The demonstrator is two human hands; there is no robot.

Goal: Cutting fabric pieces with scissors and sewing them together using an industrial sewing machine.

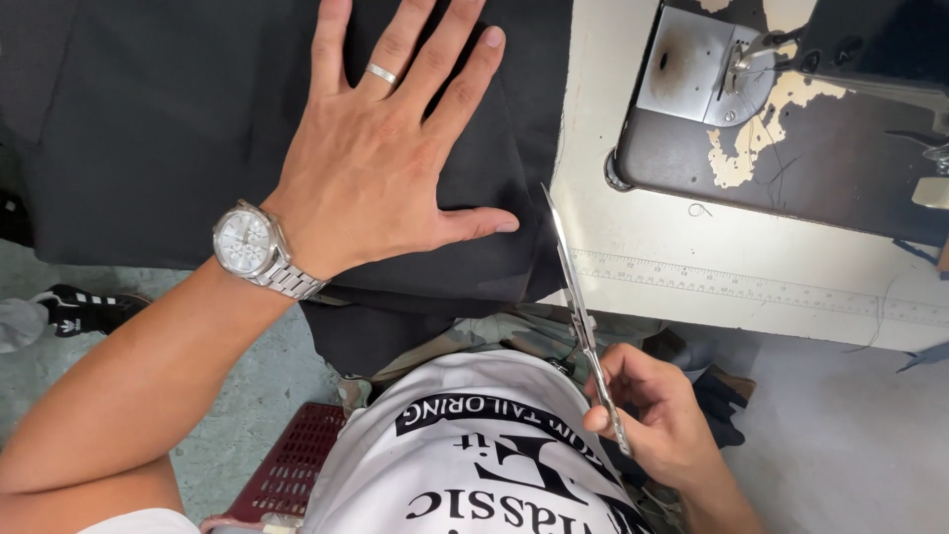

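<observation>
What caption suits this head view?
Left hand flattens black fabric; right hand holds scissors beside a sewing machine.

Black cloth (198, 129), silver scissors (578, 297)

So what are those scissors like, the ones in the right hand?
The scissors are long and slim, of bare grey metal. The blades look closed, or nearly so, and show as one thin pointed strip. They slant up and away from the person, with the tip beside the edge of the black cloth, where it hangs off the pale table. The right hand holds the handle end, fingers curled over it, so the handles are mostly hidden. The left hand lies flat on the cloth, clear of the blades.
</observation>
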